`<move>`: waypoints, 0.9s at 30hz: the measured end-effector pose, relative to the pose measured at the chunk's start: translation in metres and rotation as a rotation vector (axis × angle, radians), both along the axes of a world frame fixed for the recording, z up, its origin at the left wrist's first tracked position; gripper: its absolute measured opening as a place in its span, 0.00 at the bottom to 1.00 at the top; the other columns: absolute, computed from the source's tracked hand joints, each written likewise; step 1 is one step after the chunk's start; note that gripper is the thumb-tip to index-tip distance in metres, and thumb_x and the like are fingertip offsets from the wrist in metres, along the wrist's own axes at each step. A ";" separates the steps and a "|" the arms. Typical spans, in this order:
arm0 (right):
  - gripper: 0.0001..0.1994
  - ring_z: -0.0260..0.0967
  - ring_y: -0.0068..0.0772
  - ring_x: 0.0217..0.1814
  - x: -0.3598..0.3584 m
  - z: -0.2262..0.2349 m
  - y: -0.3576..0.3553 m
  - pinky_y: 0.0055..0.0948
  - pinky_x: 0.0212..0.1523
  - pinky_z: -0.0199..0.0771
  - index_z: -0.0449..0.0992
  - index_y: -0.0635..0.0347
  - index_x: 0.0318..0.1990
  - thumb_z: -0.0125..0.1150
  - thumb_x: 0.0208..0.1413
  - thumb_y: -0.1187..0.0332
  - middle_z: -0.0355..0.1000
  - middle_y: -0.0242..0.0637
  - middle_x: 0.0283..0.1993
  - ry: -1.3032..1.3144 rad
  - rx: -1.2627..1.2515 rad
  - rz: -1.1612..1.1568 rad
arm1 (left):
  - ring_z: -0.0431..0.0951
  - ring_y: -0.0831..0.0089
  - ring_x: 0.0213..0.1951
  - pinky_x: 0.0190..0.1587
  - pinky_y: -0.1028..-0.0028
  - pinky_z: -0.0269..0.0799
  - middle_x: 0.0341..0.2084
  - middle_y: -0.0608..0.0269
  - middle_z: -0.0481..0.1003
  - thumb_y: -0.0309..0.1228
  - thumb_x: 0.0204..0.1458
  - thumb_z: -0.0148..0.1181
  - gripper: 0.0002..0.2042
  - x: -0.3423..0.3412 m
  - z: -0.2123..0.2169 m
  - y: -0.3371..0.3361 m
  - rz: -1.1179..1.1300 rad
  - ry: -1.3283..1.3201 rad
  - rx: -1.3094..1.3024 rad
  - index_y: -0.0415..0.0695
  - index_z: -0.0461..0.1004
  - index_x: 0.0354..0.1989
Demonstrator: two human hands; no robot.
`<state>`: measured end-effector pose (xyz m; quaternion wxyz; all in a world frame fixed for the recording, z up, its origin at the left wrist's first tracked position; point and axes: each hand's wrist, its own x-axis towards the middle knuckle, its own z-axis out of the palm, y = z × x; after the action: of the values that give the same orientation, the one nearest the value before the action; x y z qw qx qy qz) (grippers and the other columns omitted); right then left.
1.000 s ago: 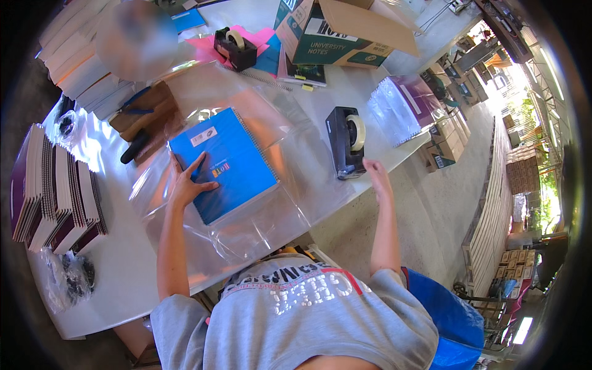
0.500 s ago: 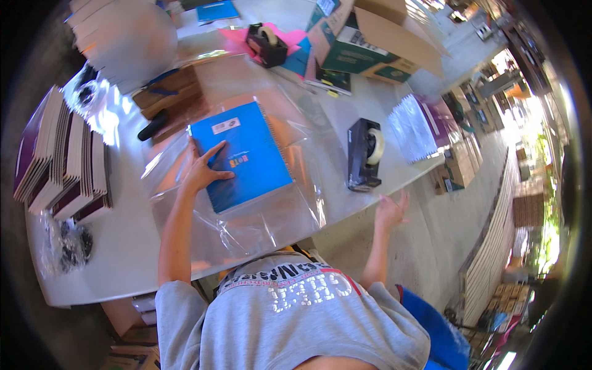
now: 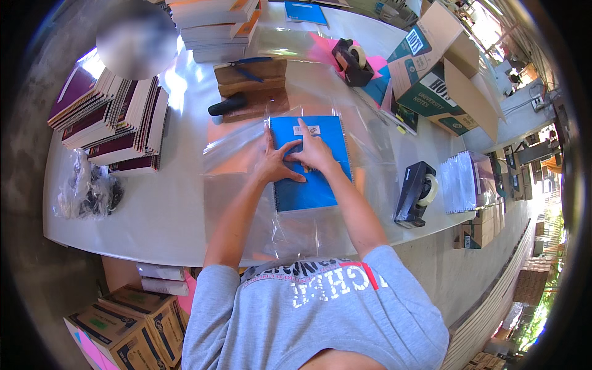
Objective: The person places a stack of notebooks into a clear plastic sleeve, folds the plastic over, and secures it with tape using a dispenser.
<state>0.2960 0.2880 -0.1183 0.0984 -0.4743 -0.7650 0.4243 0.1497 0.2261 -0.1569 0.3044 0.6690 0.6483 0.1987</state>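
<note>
Currently both hands flat on blue spiral notebook (image 3: pixel 311 163), which lies on clear plastic sheet (image 3: pixel 240 154) mid-table (image 3: pixel 154 209). Left hand (image 3: pixel 275 163) fingers spread; right hand (image 3: pixel 316 153) fingers spread, index extended toward white label. Tape dispenser (image 3: pixel 416 193) well right.

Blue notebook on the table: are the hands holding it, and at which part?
Neither hand grips it. The left hand and right hand press flat on the cover of the blue notebook, near its upper middle, over the clear plastic sheet.

Bare tabletop (image 3: pixel 166 203) left of notebook (image 3: pixel 308 185); tape dispenser (image 3: pixel 414 194) right.
</note>
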 end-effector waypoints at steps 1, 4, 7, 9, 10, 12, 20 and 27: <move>0.54 0.75 0.43 0.32 -0.007 -0.001 -0.003 0.36 0.33 0.74 0.40 0.52 0.68 0.73 0.37 0.55 0.75 0.48 0.35 -0.199 0.209 -0.052 | 0.35 0.39 0.67 0.66 0.56 0.44 0.64 0.37 0.19 0.57 0.17 0.75 0.52 -0.003 -0.002 -0.002 -0.005 -0.023 0.018 0.71 0.60 0.61; 0.59 0.69 0.54 0.51 -0.003 0.030 0.002 0.45 0.50 0.69 0.44 0.52 0.67 0.74 0.26 0.44 0.69 0.56 0.51 -0.519 0.207 -0.090 | 0.33 0.40 0.67 0.66 0.57 0.44 0.64 0.38 0.19 0.57 0.17 0.75 0.51 -0.009 -0.003 -0.005 0.019 -0.077 -0.036 0.71 0.60 0.61; 0.55 0.67 0.51 0.55 0.046 0.035 0.008 0.43 0.53 0.67 0.48 0.52 0.66 0.74 0.30 0.46 0.67 0.55 0.53 -0.553 0.165 -0.167 | 0.47 0.43 0.66 0.62 0.50 0.51 0.67 0.46 0.26 0.56 0.16 0.76 0.53 -0.004 0.013 -0.011 0.100 0.011 -0.072 0.64 0.60 0.62; 0.52 0.66 0.48 0.56 0.074 0.004 0.008 0.42 0.54 0.67 0.49 0.52 0.66 0.73 0.32 0.47 0.67 0.53 0.54 -0.508 0.237 -0.220 | 0.53 0.45 0.63 0.61 0.51 0.54 0.67 0.46 0.35 0.55 0.18 0.76 0.53 -0.013 -0.011 -0.019 0.149 -0.073 0.117 0.59 0.59 0.62; 0.49 0.66 0.46 0.56 0.090 -0.030 0.008 0.41 0.55 0.66 0.50 0.55 0.65 0.72 0.36 0.49 0.66 0.51 0.54 0.021 0.028 -0.258 | 0.59 0.48 0.61 0.60 0.53 0.56 0.66 0.47 0.44 0.54 0.19 0.76 0.53 -0.014 -0.017 -0.015 0.169 -0.159 0.293 0.54 0.59 0.62; 0.46 0.65 0.44 0.55 0.103 -0.049 0.001 0.40 0.55 0.66 0.51 0.58 0.63 0.71 0.40 0.52 0.66 0.48 0.54 0.564 -0.182 -0.277 | 0.64 0.57 0.57 0.60 0.59 0.58 0.58 0.48 0.60 0.48 0.26 0.76 0.50 -0.003 0.031 -0.019 0.010 -0.826 -0.085 0.45 0.57 0.61; 0.42 0.58 0.34 0.59 0.107 0.022 -0.063 0.32 0.58 0.61 0.46 0.57 0.64 0.68 0.45 0.71 0.57 0.40 0.59 1.069 -0.085 -0.411 | 0.62 0.61 0.59 0.63 0.61 0.52 0.53 0.52 0.65 0.41 0.37 0.71 0.46 0.028 0.051 -0.082 0.334 -1.366 0.405 0.43 0.50 0.63; 0.30 0.66 0.25 0.48 0.135 0.013 -0.112 0.28 0.49 0.66 0.65 0.62 0.51 0.73 0.37 0.75 0.69 0.32 0.43 0.772 0.059 -0.308 | 0.73 0.70 0.44 0.47 0.71 0.71 0.45 0.58 0.72 0.31 0.30 0.78 0.45 0.031 0.048 -0.125 0.340 -1.085 0.283 0.39 0.56 0.58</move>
<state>0.4314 0.1757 -0.1048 0.4537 -0.3862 -0.6039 0.5294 0.1803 0.1012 -0.1090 0.4644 0.3925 0.4650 0.6435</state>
